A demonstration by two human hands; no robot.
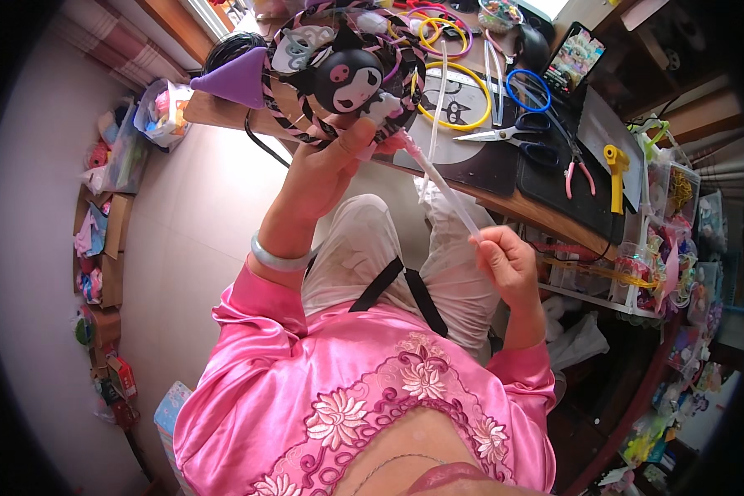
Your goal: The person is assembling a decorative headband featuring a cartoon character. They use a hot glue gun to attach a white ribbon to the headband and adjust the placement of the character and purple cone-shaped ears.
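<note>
My left hand (332,167) grips the base of a decoration with a black-and-white cartoon character figure (350,77). Hoops wrapped in black and pink ribbon (271,115) surround the figure, with a silver crown ornament (302,46) at the upper left. A purple cone (239,80) juts out on the left. From the base a whitish translucent stick (449,197) slants down to the right, pink near its top. The fingers of my right hand (507,263) pinch its lower end. Behind the stick hangs a thin white strip (435,133).
On the wooden table (564,229) lie scissors (514,135), pink-handled pliers (575,170), a yellow hot glue gun (616,177), a yellow hoop (487,99) and a blue ring (529,90). A lit phone (573,59) stands behind them. Storage boxes (682,192) crowd the right.
</note>
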